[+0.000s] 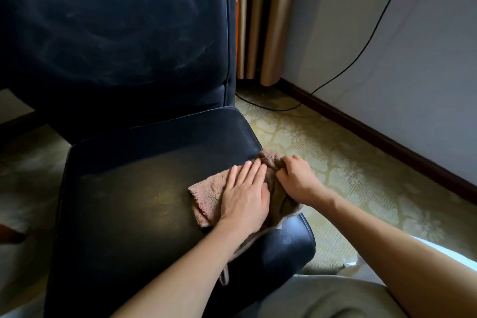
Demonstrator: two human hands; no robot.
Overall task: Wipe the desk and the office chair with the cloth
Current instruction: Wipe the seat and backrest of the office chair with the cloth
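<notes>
the chair (124, 214) seat is being wiped: the cloth (209, 196) lies mid-right of frame, left hand (245, 196) flat on it, right hand (296, 178) bunching its edge. next, probably sweep toward lower left.

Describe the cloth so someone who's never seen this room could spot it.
Find the black office chair and look at the right edge of its seat. A pinkish-brown terry cloth lies there, the left hand flat on it, the right hand gripping its bunched end. It is the only soft, pale thing on the dark, shiny seat.
</notes>
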